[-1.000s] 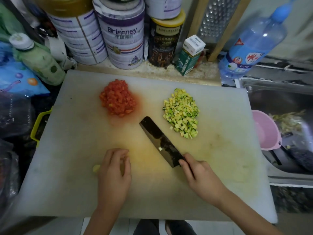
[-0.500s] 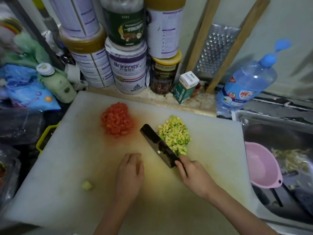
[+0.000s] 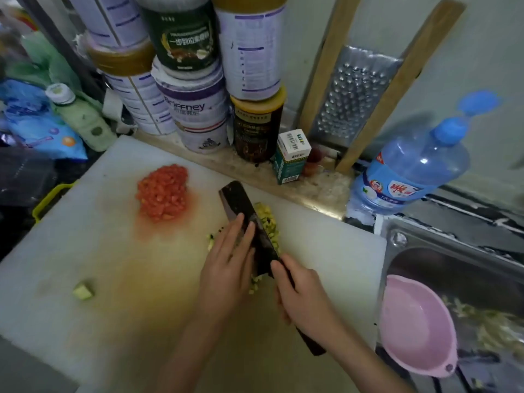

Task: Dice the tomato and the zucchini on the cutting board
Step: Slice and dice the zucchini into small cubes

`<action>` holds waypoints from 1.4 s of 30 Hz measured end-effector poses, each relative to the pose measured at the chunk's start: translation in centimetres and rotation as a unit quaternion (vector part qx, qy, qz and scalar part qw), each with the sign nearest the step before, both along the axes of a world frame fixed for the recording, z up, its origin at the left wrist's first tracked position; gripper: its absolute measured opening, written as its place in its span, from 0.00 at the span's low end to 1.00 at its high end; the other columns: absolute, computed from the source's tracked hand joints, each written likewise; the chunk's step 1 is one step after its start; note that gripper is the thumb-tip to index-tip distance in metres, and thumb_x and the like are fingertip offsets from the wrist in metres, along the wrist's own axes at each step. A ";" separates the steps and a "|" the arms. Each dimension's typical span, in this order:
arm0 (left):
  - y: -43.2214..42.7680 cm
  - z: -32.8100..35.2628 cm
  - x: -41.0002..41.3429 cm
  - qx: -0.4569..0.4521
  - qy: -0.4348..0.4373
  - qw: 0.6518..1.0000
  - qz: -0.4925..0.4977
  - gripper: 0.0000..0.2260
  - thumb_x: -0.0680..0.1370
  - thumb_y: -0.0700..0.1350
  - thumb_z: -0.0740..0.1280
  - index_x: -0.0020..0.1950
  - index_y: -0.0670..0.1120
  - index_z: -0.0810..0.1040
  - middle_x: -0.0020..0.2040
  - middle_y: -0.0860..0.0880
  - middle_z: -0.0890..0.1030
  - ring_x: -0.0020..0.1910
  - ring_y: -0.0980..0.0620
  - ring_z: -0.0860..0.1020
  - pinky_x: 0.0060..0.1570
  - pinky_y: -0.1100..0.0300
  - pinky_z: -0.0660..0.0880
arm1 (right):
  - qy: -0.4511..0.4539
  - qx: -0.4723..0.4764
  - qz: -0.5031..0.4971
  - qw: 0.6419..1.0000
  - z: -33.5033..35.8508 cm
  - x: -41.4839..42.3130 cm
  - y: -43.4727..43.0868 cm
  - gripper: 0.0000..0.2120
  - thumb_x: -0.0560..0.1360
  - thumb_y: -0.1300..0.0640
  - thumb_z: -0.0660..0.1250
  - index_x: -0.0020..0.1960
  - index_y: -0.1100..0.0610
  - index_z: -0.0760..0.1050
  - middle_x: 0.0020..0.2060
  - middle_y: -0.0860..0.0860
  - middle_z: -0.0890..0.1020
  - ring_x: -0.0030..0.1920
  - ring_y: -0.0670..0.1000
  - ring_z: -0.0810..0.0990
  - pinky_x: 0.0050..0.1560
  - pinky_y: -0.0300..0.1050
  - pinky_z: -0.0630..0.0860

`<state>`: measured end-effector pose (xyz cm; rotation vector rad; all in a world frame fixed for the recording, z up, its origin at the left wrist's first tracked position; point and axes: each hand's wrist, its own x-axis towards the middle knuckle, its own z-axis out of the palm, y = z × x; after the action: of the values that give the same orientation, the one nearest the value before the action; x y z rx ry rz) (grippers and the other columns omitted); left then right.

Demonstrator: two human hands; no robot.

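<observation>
A: Which step is this?

B: A late one, I'd judge. The tomato (image 3: 163,192) sits in a red diced heap at the far left of the board (image 3: 85,236). The zucchini (image 3: 269,222) is a heap of small cubes mid-board, just right of the knife (image 3: 236,198).

A: And the hands?

B: The right hand (image 3: 307,303) is curled round the knife handle. The left hand (image 3: 226,268) lies flat with straight fingers, the tips pressing on the side of the blade. It grips nothing.

A: Chopping or gathering?

B: I can't tell. The blade lies against the left edge of the zucchini heap and hides part of it. A few bits lie loose near its heel and left of the fingers. It could be a rocking pass through the cubes, or a scrape to tidy them.

A: Anything left uncut?

B: One chunk (image 3: 83,291), pale with green skin and likely zucchini, lies alone near the front left of the board, well apart from both heaps.

A: So the next move?

B: Probably bringing that chunk to the blade. The left hand must come off the steel first. Then it should pin the chunk with fingertips tucked back, since a piece that small could roll or slip under the edge.
</observation>
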<state>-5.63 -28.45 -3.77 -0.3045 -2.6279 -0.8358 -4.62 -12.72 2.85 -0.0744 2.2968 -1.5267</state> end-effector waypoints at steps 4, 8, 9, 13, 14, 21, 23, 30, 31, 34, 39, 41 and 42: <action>1.1 -0.4 0.2 0.006 0.011 0.999 0.030 0.16 0.81 0.40 0.61 0.66 0.37 0.76 0.69 0.42 0.74 0.66 0.44 0.75 0.71 0.58 0.66 | -0.023 -0.038 -0.034 0.998 0.6 -0.8 1.1 0.11 0.82 0.53 0.56 0.41 0.52 0.70 0.25 0.49 0.71 0.24 0.50 0.70 0.24 0.45 0.68; 1.1 -1.2 1.1 -0.039 -0.013 0.998 0.044 0.14 0.80 0.42 0.63 0.60 0.36 0.81 0.62 0.41 0.80 0.61 0.44 0.79 0.63 0.51 0.74 | -0.046 -0.051 -0.038 0.997 0.6 -1.1 1.8 0.12 0.82 0.53 0.56 0.41 0.53 0.69 0.25 0.52 0.71 0.23 0.50 0.71 0.23 0.42 0.70; 0.9 -1.3 1.3 -0.048 -0.021 0.997 0.054 0.13 0.80 0.42 0.63 0.58 0.37 0.82 0.61 0.42 0.81 0.61 0.44 0.79 0.62 0.50 0.75 | -0.049 -0.054 -0.035 0.997 0.5 -1.1 2.0 0.12 0.82 0.53 0.56 0.41 0.53 0.69 0.25 0.52 0.71 0.23 0.50 0.71 0.23 0.42 0.70; -0.2 -0.6 2.2 -0.057 -0.059 0.987 0.138 0.14 0.79 0.42 0.63 0.61 0.39 0.81 0.62 0.42 0.79 0.62 0.44 0.75 0.63 0.49 0.73 | -0.048 -0.041 -0.005 0.998 0.2 -0.9 2.8 0.11 0.82 0.52 0.56 0.43 0.54 0.70 0.26 0.54 0.72 0.24 0.51 0.71 0.23 0.45 0.70; -0.5 -0.4 2.5 -0.047 -0.075 0.982 0.164 0.16 0.78 0.42 0.63 0.64 0.39 0.79 0.63 0.42 0.78 0.63 0.45 0.74 0.65 0.52 0.70 | -0.037 -0.027 0.009 0.999 0.1 -0.8 3.1 0.11 0.81 0.52 0.56 0.44 0.54 0.71 0.26 0.54 0.72 0.24 0.51 0.71 0.24 0.47 0.70; -1.7 3.1 3.6 0.033 -0.069 0.968 0.238 0.20 0.79 0.46 0.58 0.68 0.38 0.74 0.65 0.43 0.74 0.66 0.46 0.71 0.67 0.59 0.64 | 0.276 0.253 0.143 0.916 -0.7 -0.4 4.9 0.11 0.72 0.51 0.72 0.53 0.53 0.78 0.34 0.46 0.80 0.28 0.48 0.77 0.25 0.42 0.74; -1.8 4.4 3.9 -0.008 -0.011 0.982 0.189 0.17 0.80 0.44 0.60 0.63 0.36 0.77 0.60 0.41 0.75 0.61 0.45 0.73 0.64 0.61 0.66 | 0.302 0.283 0.159 0.896 -0.9 -0.2 5.1 0.18 0.65 0.52 0.79 0.52 0.54 0.80 0.33 0.47 0.80 0.28 0.48 0.77 0.24 0.41 0.73; -1.3 3.7 2.1 -0.086 -0.021 0.995 -0.042 0.09 0.79 0.46 0.65 0.49 0.43 0.83 0.47 0.48 0.79 0.46 0.49 0.76 0.44 0.55 0.75 | 0.383 0.335 0.189 0.840 -0.2 -0.5 4.6 0.18 0.60 0.51 0.81 0.46 0.56 0.80 0.31 0.48 0.78 0.28 0.50 0.77 0.22 0.42 0.69; -1.3 3.5 1.4 -0.071 -0.041 0.995 -0.049 0.10 0.79 0.46 0.64 0.50 0.43 0.83 0.47 0.48 0.79 0.47 0.49 0.76 0.46 0.56 0.75 | 0.387 0.342 0.188 0.835 -0.1 -0.5 4.6 0.18 0.60 0.51 0.81 0.45 0.56 0.80 0.30 0.49 0.78 0.28 0.51 0.77 0.21 0.42 0.69; -1.6 3.0 -1.2 -0.039 -0.122 0.989 -0.074 0.13 0.79 0.49 0.62 0.53 0.44 0.84 0.47 0.48 0.80 0.48 0.48 0.76 0.48 0.54 0.75 | 0.386 0.354 0.185 0.832 -0.1 -0.5 4.6 0.17 0.59 0.51 0.81 0.42 0.55 0.80 0.29 0.48 0.77 0.26 0.51 0.76 0.20 0.41 0.68; -1.8 3.3 -3.1 -0.024 -0.136 0.986 -0.091 0.13 0.80 0.48 0.63 0.56 0.42 0.83 0.50 0.47 0.80 0.50 0.47 0.77 0.50 0.52 0.77 | 0.372 0.360 0.176 0.837 0.2 0.5 4.8 0.15 0.62 0.51 0.80 0.43 0.55 0.79 0.29 0.48 0.77 0.27 0.51 0.76 0.21 0.40 0.68; -2.4 4.3 -2.5 0.015 -0.078 0.996 -0.049 0.14 0.80 0.48 0.62 0.54 0.42 0.83 0.48 0.47 0.80 0.49 0.50 0.75 0.49 0.62 0.73 | 0.369 0.363 0.169 0.839 0.4 0.6 5.1 0.15 0.63 0.50 0.80 0.44 0.55 0.79 0.30 0.48 0.77 0.27 0.51 0.76 0.22 0.41 0.69; -3.1 4.5 -2.1 0.018 -0.060 0.998 -0.029 0.14 0.79 0.48 0.62 0.53 0.42 0.83 0.48 0.47 0.79 0.48 0.51 0.75 0.49 0.64 0.70 | 0.368 0.363 0.166 0.840 0.5 0.6 5.2 0.15 0.63 0.51 0.80 0.44 0.55 0.79 0.30 0.48 0.77 0.28 0.51 0.77 0.22 0.41 0.70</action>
<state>-7.77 -31.51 0.73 -0.3314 -2.7236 -0.9471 -3.97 -7.55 3.33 -0.9314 3.0625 -0.3824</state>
